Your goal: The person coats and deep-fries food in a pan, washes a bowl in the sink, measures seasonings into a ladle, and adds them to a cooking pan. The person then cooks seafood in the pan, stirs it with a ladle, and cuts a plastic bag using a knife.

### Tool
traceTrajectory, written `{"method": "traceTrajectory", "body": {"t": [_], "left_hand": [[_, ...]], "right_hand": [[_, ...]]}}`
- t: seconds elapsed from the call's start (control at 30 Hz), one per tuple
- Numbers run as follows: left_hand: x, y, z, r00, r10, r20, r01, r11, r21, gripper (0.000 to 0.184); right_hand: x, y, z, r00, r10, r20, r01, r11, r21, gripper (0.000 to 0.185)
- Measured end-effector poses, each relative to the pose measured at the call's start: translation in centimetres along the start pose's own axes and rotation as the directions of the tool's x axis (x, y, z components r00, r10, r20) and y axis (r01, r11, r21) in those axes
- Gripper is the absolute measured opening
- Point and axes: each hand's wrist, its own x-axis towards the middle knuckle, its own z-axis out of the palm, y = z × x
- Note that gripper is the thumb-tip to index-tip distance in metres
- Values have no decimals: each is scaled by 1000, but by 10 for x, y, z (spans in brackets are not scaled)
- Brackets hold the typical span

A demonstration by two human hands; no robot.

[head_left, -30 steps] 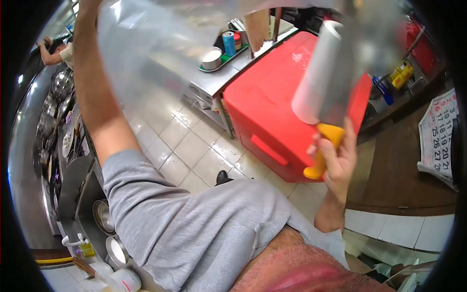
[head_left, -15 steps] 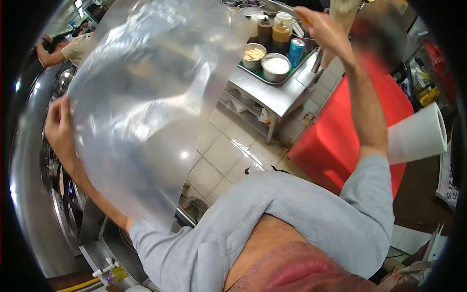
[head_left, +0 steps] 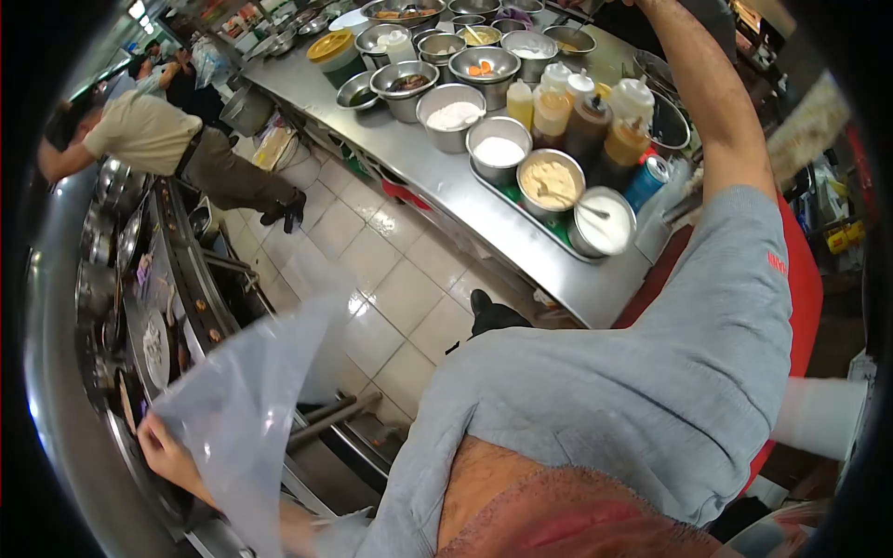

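Observation:
My left hand (head_left: 169,456), low at the left beside the cooking line, is closed on the edge of a clear plastic bag (head_left: 256,391). The bag hangs limp and partly see-through over my left forearm. My right arm stretches up over the steel table (head_left: 395,153). Its hand (head_left: 654,7) is cut off by the top edge of the view, so its fingers are hidden. Below that arm stand several squeeze bottles (head_left: 625,135), a blue can (head_left: 648,181) and metal tubs, one of white cream (head_left: 605,223) and one of pale yellow paste (head_left: 551,179).
More metal bowls (head_left: 405,84) and a yellow-lidded tub (head_left: 335,56) crowd the table. A pan (head_left: 156,349) sits on the cooking line at left. Another person (head_left: 149,135) stands there. A red bin (head_left: 802,279) and a white roll (head_left: 819,418) are at my right.
The bag, spread wide before me, has dropped to the lower left and collapsed. My left hand has moved down; my right hand has gone up to the view's edge. The view has turned toward the table.

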Motion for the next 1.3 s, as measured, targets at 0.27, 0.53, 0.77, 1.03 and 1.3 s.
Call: {"method": "traceTrajectory", "body": {"t": [0.27, 0.53, 0.77, 1.03, 1.3], "left_hand": [[47, 32, 85, 982, -183, 37, 185, 982, -44, 26], [101, 34, 156, 951, -112, 288, 142, 986, -85, 28], [128, 75, 223, 903, 100, 418, 31, 955, -296, 14], [156, 193, 252, 463, 785, 412, -410, 601, -685, 10], [165, 224, 199, 229, 973, -1, -463, 108, -880, 15]], "right_hand": [[109, -11, 72, 870, -423, 255, 321, 876, 359, 27], [162, -62, 186, 654, -570, 497, 296, 798, 525, 51], [147, -87, 231, 541, -532, 651, 116, 814, 569, 51], [57, -199, -60, 712, -499, -494, 639, 169, 750, 56], [-86, -315, -159, 615, -657, -437, 324, -295, 899, 104]]}}
